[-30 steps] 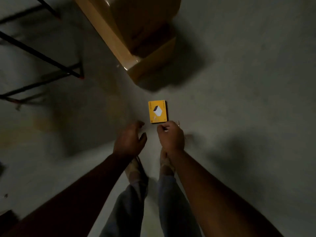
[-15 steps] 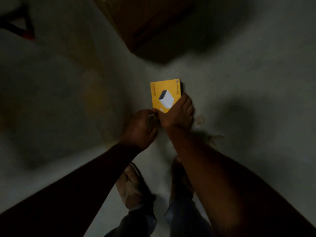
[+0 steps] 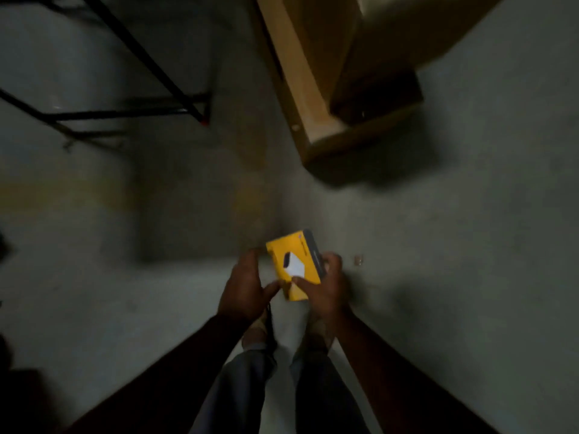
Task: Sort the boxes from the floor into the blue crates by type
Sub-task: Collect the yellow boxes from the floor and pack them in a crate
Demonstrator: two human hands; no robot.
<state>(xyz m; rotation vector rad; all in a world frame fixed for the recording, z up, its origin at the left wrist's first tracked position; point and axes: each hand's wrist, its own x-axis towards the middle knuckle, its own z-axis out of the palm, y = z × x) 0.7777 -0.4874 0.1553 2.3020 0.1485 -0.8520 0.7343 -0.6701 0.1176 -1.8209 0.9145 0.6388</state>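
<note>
A person stands over a dim concrete floor (image 3: 470,245), the right hand (image 3: 326,289) gripping a small yellow box (image 3: 296,264), thumb across its printed face and fingers curled behind a dark side panel. The left hand (image 3: 246,288) touches the box's lower left edge with its fingertips, fingers only loosely bent. The box is lifted clear of the floor, held above the person's feet. No blue crate is in view, so the carry could go astray in poor light; a one-handed grip may let the box slip. The face shows a white cube-shaped device; the side lettering is too blurred to read. A large cardboard carton (image 3: 316,98) lies beyond.
</note>
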